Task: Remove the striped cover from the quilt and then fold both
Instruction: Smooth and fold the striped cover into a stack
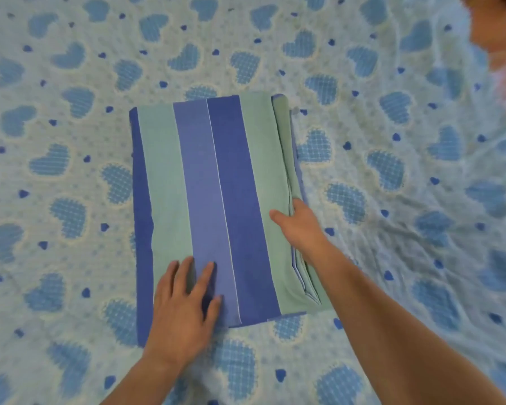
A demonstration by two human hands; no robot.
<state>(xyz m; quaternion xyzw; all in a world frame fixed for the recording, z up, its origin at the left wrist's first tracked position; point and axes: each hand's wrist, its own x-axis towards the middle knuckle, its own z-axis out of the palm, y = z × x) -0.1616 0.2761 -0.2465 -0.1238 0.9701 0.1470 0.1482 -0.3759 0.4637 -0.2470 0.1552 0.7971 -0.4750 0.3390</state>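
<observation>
Heart-patterned blue bedspread [70,83] underneath.

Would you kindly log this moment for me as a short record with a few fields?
setting: bedspread with a blue heart pattern
main item: striped cover, folded into a thick rectangle, lying flat on the bedspread
colours: blue and green stripes
left hand: flat on the cover's near end, fingers spread
right hand: at the cover's right edge, thumb on top, fingers tucked out of sight into the folded layers
quilt: cannot tell it apart from the bedspread

Two bare forearms, no sleeves, rings or watch.
</observation>
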